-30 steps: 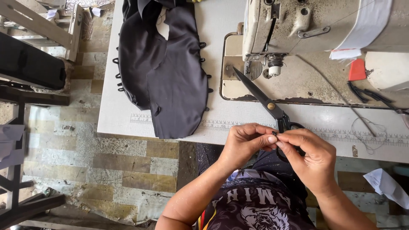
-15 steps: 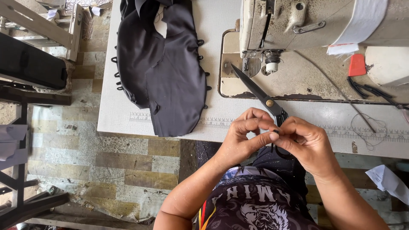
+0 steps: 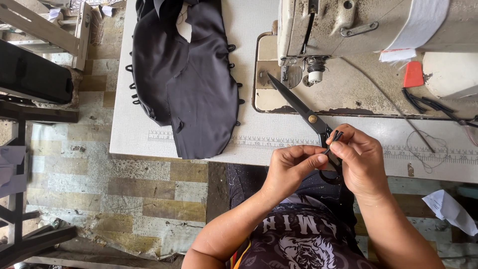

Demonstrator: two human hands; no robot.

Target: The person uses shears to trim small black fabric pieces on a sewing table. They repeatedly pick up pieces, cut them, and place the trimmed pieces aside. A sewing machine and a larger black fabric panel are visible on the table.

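At the near edge of the desk [image 3: 149, 144], the left hand [image 3: 291, 169] and right hand [image 3: 361, 162] meet, both pinching a small black loop of cord [image 3: 334, 139] between fingertips, held just above the handles of the black scissors [image 3: 303, 109]. The dark garment [image 3: 186, 79] lies well apart to the left, overhanging the edge; bare desk lies between it and the sewing machine [image 3: 358, 30].

Likely a tailoring workshop: worn sewing machine [image 3: 358, 45], scissors [image 3: 303, 112], dark fabric [image 3: 186, 74].
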